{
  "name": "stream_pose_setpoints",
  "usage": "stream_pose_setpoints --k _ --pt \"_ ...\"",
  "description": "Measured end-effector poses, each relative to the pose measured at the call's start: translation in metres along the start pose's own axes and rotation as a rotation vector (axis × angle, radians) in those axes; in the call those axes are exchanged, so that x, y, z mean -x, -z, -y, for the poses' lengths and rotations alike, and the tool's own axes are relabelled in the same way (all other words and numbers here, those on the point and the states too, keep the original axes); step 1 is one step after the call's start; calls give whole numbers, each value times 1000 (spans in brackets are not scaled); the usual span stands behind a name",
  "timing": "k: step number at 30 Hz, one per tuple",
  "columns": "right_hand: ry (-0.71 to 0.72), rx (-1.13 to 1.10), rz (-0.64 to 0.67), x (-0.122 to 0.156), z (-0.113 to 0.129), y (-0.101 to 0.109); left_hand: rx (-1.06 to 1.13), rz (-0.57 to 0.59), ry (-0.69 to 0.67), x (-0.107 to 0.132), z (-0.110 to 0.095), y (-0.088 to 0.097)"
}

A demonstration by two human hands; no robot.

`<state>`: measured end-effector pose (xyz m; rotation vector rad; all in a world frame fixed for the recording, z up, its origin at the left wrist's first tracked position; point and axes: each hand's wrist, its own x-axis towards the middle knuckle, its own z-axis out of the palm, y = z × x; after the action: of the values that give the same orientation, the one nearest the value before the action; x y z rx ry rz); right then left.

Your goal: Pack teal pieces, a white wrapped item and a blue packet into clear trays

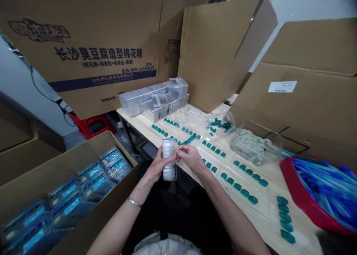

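One table (264, 208) is lined with teal pieces (241, 190). At its near edge a clear case (169, 162) is held upright, clasped by the curled left hand (156, 168) and pinched near its top by the right hand (191, 158).

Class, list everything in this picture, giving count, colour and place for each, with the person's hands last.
clear tray: one, transparent, upright between both hands
green packets: many, teal, in rows on the table
table: one, pale wood, centre-right
stacked trays: one pile, clear, table's far end
bag: one, clear with green pieces, mid-table
tub: one, clear, holding pale pieces, beside bag
basin: one, red, full of blue items, right edge
open carton: one, brown, holding blue-labelled packs, left
large cartons: several, brown, behind the table
left hand: grips clear tray
right hand: pinches tray's top
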<state>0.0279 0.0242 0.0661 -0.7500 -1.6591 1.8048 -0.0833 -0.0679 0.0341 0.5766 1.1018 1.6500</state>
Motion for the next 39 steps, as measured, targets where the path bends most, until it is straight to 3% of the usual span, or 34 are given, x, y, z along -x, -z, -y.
stream_pose_setpoints --k 5,8,11,14,16,17,20,22,25,32,39 --pt "53 -50 -27 -4 5 21 132 -40 43 -1 -10 18" --pt "129 -166 -91 -28 20 50 171 -129 75 -4 -14 32" --pt "197 -199 -225 -65 38 86 171 -132 94 -5 -15 34" --pt "212 -18 -463 -88 43 108 152 -73 114 0 -14 26" --pt "203 86 -493 -84 38 101 118 -45 101 3 -14 17" --pt "193 119 -429 -77 34 92 95 -39 88 3 -14 13" --pt "125 187 -63 -41 22 50 13 -28 37 2 -13 2" --pt "80 181 78 -17 18 23 -21 -7 6 -2 -11 -2" --pt "47 185 89 0 18 1 -51 11 -1 -6 -6 -3" --pt "-9 138 122 -3 11 4 -66 18 -23 -6 1 3" --pt "5 87 66 -8 -3 2 -53 1 -7 -7 6 3"
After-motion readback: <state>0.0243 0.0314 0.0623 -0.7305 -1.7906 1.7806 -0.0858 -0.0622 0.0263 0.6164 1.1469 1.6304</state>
